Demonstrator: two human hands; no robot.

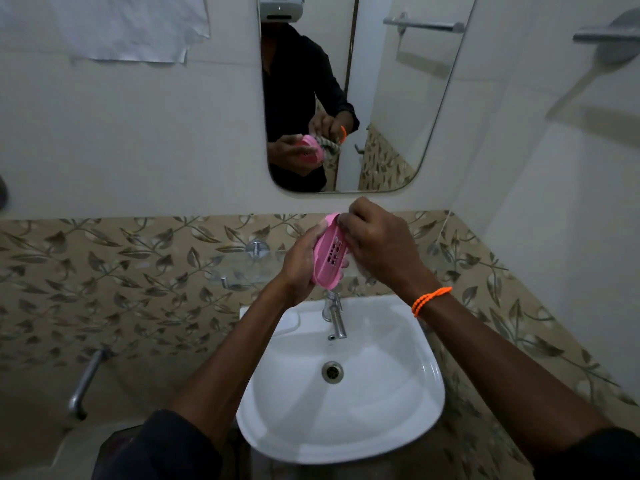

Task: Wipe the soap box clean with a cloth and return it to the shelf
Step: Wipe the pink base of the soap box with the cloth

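Note:
A pink soap box (329,252) with slotted drain holes is held on edge above the basin. My left hand (300,263) grips it from the left side. My right hand (375,242), with an orange bead band at the wrist, presses against the box's right side, its fingers curled round a cloth. My right hand hides most of the cloth; only the mirror reflection shows it clearly, as a striped cloth (330,145). A clear glass shelf (239,270) is fixed to the leaf-patterned tiles behind my hands.
A white wash basin (381,403) with a chrome tap (335,318) lies below my hands. A mirror (381,98) hangs above. A towel bar (602,36) is on the right wall and a metal pipe tap (85,382) low on the left.

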